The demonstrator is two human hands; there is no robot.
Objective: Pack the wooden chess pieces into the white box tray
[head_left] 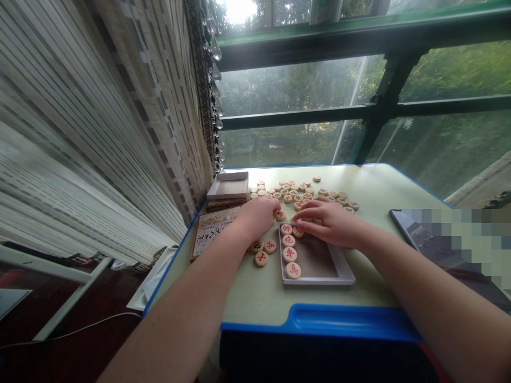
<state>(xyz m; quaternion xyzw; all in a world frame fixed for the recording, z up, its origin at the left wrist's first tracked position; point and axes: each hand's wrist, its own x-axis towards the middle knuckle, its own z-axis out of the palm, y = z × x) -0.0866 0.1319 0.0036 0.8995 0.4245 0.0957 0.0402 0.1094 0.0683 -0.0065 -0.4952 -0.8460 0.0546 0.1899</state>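
Note:
A shallow open box tray (319,282) lies on the table, with several round wooden Chinese chess pieces with red characters in a column along its left wall, such as the piece (290,254). My right hand (331,221) reaches over the tray's far edge, its thumb and fingers closed on a piece (297,232) in the far left corner. Beyond the tray, my left hand (259,214) is curled, fingertips at a red-marked piece (280,215). Its other fingers are partly hidden. Loose pieces, one of them red-marked (261,259), lie left of the tray.
Many loose pieces (294,192) spread across the far part of the table (255,298). At left lie a Chinese chess box lid (211,231) and another open tray (228,186). A dark tablet-like device (419,239) lies at right. Curtains and a window border the table.

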